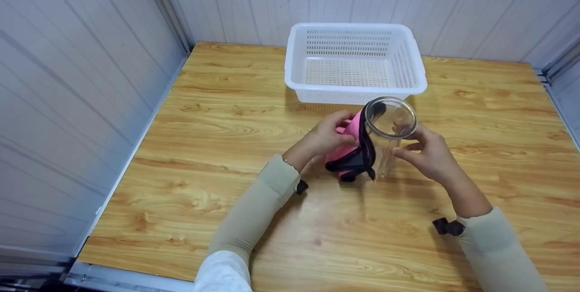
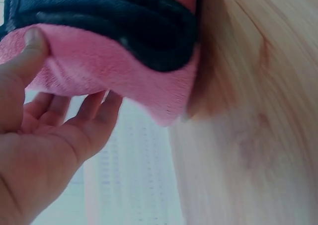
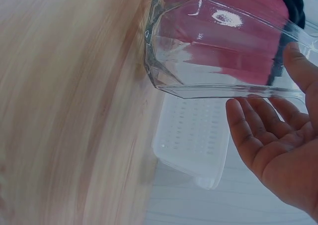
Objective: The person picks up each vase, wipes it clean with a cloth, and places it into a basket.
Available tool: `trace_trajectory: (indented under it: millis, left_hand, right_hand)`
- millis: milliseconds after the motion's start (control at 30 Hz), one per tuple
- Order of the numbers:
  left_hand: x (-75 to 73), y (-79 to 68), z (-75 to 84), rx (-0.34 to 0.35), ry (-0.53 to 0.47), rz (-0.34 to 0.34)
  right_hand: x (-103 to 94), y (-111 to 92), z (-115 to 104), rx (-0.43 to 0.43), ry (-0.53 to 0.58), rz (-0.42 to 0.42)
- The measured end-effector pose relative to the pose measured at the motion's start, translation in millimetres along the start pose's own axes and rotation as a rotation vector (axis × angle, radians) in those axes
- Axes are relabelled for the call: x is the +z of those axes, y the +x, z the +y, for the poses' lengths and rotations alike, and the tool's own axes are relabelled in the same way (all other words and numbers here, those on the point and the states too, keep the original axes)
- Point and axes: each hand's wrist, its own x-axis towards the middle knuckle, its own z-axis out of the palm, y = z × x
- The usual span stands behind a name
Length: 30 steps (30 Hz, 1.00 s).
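— How do the fingers lie?

— On the left hand (image 1: 328,135), the fingers (image 2: 94,108) pinch the pink part of a cloth (image 1: 350,134), thumb on one face and the others on the opposite face. On the right hand (image 1: 428,153), thumb and fingers hold the side of a clear glass jar (image 1: 384,153) between them.

— And where is the cloth?

— Just beside the jar, on its left, its black edging running along the glass. From the right wrist, the pink shows through the jar wall. Whether any edge dips inside is hard to tell.

— Is the jar upright?

— Near enough, open mouth up, close to the wood-patterned desk (image 1: 172,183); it's unclear whether the base touches.

— What lies farther out?

— Beige sleeves (image 1: 251,215) cover both forearms, with a small black device (image 1: 448,227) at the right wrist. Behind the jar, a white slotted basket (image 1: 355,88) stands near the pale back wall (image 1: 253,4).
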Motion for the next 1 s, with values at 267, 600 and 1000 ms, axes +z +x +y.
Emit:
trace_trajectory:
  millis: [267,600,1000]
  left_hand:
    - [1.7,-1.7,8.8,0.079,-0.057,0.052]
    - [-1.2,4.3,2.4,0.064,-0.047,-0.003]
    - [-1.8,5.8,-8.9,0.029,-0.045,-0.045]
  right_hand:
    - [0.2,0,0,-0.013,0.047,0.001]
    - [-1.2,-1,-1,-0.01,0.02,-0.003]
    - [3.4,-1,-2,-0.044,0.058,0.031]
